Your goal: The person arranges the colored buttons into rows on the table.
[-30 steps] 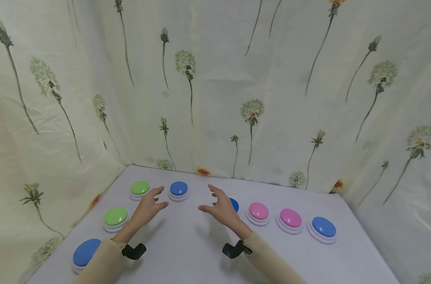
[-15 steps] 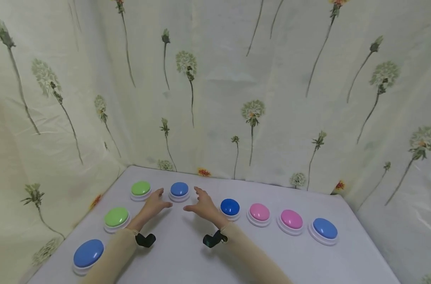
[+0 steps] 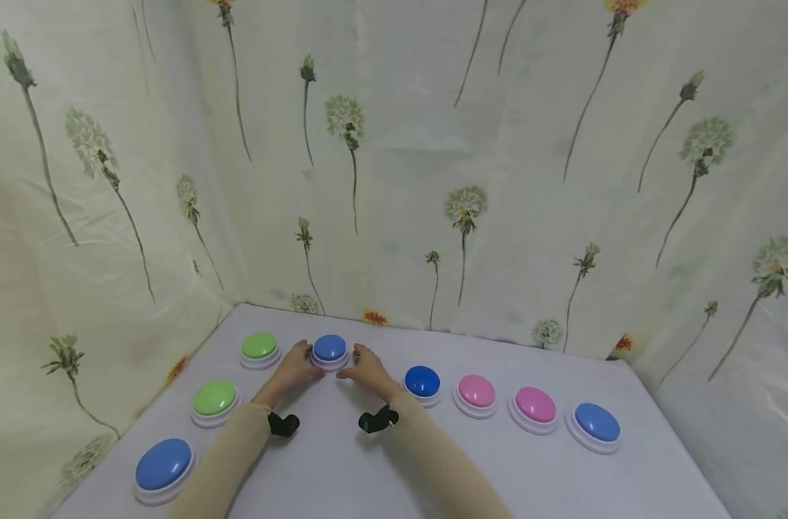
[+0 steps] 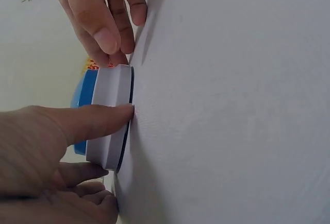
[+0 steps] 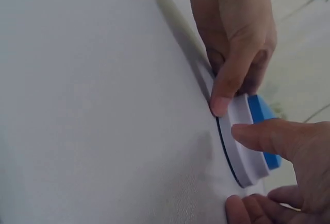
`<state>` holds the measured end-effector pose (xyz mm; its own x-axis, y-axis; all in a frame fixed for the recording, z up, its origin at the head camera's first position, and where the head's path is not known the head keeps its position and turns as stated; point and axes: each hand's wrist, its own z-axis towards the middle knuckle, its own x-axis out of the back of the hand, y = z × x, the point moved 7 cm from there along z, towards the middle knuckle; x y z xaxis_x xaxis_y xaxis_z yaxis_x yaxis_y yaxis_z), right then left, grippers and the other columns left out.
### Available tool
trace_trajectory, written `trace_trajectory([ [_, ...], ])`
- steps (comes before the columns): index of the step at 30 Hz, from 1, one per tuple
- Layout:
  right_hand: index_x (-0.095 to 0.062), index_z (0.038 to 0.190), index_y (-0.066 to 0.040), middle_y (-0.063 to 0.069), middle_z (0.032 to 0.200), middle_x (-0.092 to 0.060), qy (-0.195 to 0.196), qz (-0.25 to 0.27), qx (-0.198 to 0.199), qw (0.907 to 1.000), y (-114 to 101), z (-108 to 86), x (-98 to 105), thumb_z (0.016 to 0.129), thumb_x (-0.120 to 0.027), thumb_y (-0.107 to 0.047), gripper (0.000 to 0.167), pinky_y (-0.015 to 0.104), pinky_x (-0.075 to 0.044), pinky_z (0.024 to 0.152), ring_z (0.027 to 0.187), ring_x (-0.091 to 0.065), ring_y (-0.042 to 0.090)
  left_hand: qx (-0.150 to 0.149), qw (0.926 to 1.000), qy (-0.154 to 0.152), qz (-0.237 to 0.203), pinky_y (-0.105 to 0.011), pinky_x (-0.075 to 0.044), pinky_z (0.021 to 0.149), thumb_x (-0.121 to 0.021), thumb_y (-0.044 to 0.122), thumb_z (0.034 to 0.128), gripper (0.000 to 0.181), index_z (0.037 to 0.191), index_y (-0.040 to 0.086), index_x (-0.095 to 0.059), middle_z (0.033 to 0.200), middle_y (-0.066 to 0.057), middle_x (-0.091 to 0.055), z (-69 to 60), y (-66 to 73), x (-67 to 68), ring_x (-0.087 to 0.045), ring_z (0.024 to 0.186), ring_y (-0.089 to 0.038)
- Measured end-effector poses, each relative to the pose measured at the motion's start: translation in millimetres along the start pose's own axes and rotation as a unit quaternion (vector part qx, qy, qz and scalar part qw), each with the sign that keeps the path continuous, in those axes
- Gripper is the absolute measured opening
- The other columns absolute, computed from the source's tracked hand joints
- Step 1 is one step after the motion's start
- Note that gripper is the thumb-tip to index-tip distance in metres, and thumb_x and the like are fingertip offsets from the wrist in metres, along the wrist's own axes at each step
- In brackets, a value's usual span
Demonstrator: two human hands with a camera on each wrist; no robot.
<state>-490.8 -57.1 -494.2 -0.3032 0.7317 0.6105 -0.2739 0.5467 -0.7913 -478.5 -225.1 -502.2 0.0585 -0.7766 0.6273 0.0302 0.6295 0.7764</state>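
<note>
A push button with a blue dome (image 3: 329,347) and a white round base stands near the back of the table, between both hands. My left hand (image 3: 298,364) pinches its base from the left, thumb (image 4: 111,121) across the near side and fingers on the far side. From the right, my right hand (image 3: 370,370) reaches around the same button, its fingers loosely bent. In the left wrist view a right fingertip meets the base's edge, while the right thumb (image 4: 105,39) looks slightly apart from it. The button's far side is hidden.
Two green buttons (image 3: 259,346) (image 3: 215,398) and a blue one (image 3: 164,465) line the left side. To the right stand a dark blue button (image 3: 422,381), two pink ones (image 3: 476,391) (image 3: 534,405) and another blue one (image 3: 597,422). Flower-printed cloth (image 3: 400,216) hangs behind the white table.
Both hands have moved inward and forward to the back blue button, the right one travelling left and uncovering the dark blue button. The left hand now holds the base.
</note>
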Motion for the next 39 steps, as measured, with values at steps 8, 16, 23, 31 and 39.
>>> trace_trajectory([
  [8,-0.041,0.141,0.006,0.025,0.139,-0.047,-0.017,-0.039,0.007,0.9991,0,13.4,-1,0.078,-0.077,-0.021,0.078,0.05,-0.036,0.11,0.128,-0.045,0.036,-0.024,0.9993,-0.03,-0.002,-0.057,-0.023,0.115,-0.081,0.013,0.0749,0.078,0.135,-0.017,-0.041,0.149,-0.036,-0.027,6.1,5.9,-4.3,-0.028,0.138,-0.05],
  [16,-0.057,0.129,0.003,0.02,0.124,-0.057,0.019,-0.019,0.034,0.999,4,11.4,1,0.08,-0.076,-0.019,0.057,0.05,-0.041,0.103,0.116,-0.051,0.032,-0.019,0.9987,-0.043,-0.02,-0.052,-0.027,0.115,-0.08,0.028,0.0776,0.078,0.141,-0.001,-0.045,0.145,-0.021,-0.046,3.4,-2.2,-3.9,-0.037,0.138,-0.039],
  [23,-0.054,0.134,-0.001,0.017,0.136,-0.056,0.041,0.017,0.025,0.9987,6,6.9,0,0.082,-0.076,-0.021,0.06,0.052,-0.035,0.111,0.131,-0.047,0.034,-0.036,0.9982,-0.035,-0.033,-0.05,-0.032,0.113,-0.082,0.028,0.075,0.076,0.139,0.004,-0.049,0.141,-0.016,-0.051,1.1,-4.8,2.9,-0.043,0.135,-0.034],
  [31,-0.054,0.135,-0.004,0.015,0.138,-0.056,0.05,-0.002,0.021,0.9985,3,7.1,0,0.082,-0.077,-0.027,0.063,0.051,-0.036,0.11,0.13,-0.048,0.033,-0.061,0.9967,-0.033,-0.042,-0.047,-0.039,0.108,-0.081,0.018,0.0769,0.069,0.137,0.001,-0.051,0.137,-0.019,-0.055,-0.8,-1.5,10.2,-0.05,0.129,-0.035],
  [39,-0.055,0.134,-0.004,0.014,0.134,-0.059,0.034,0.022,0.035,0.9986,1,3.1,1,0.081,-0.077,-0.029,0.062,0.046,-0.046,0.101,0.117,-0.057,0.029,-0.064,0.9949,-0.048,-0.061,-0.048,-0.043,0.104,-0.081,0.02,0.0771,0.068,0.135,-0.001,-0.052,0.136,-0.021,-0.055,-6.4,0.2,15.5,-0.052,0.126,-0.039],
])
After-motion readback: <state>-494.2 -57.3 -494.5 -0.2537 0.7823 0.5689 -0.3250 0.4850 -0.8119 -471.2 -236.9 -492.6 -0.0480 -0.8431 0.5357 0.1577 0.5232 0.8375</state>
